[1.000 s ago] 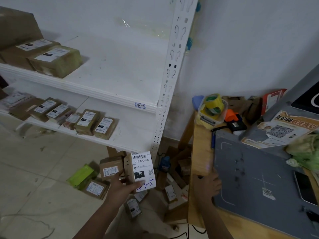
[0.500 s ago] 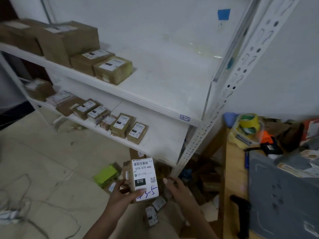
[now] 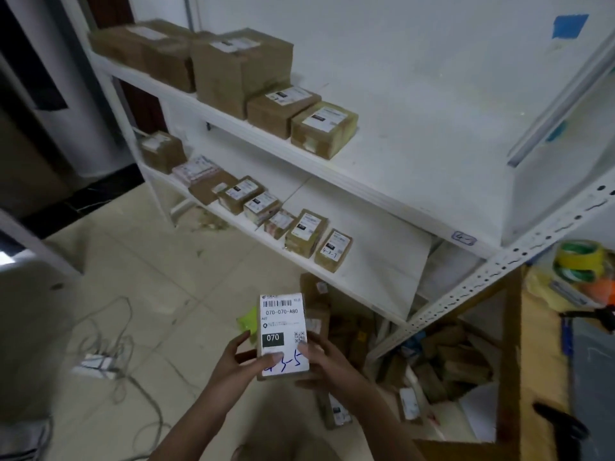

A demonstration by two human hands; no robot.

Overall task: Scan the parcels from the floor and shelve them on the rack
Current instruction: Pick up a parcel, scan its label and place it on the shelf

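Head view: left hand (image 3: 233,366) and right hand (image 3: 329,364), each grip clamped low on the parcel (image 3: 283,322).
Small stiff carton, likely light; best held by its side edges.

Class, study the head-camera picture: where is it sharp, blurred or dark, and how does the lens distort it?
Head view: the held parcel, gripped by the left hand and right hand, is sharpest, its code readable; head view: labels on the top-shelf boxes smear; head view: the wide lens slants the rack upright; head view: the floor parcels lie in shadow.
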